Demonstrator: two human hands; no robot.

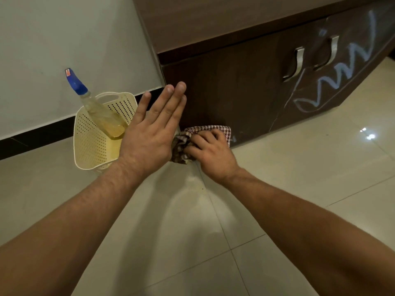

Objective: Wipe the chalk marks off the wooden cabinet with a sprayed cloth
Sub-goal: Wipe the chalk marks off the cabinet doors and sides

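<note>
Cloth (213,129) in right grip (210,149)

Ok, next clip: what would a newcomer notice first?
White chalk zigzags sprawl across the wooden cabinet at far right. In the centre, the right hand grips a checked cloth low against the cabinet, the left hand flat and open beside it. At left, a blue-topped spray bottle leans in a cream perforated basket.

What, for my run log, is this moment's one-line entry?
right hand: grips maroon checked cloth against dark wooden cabinet | left hand: open | white chalk zigzag: unwiped
</note>
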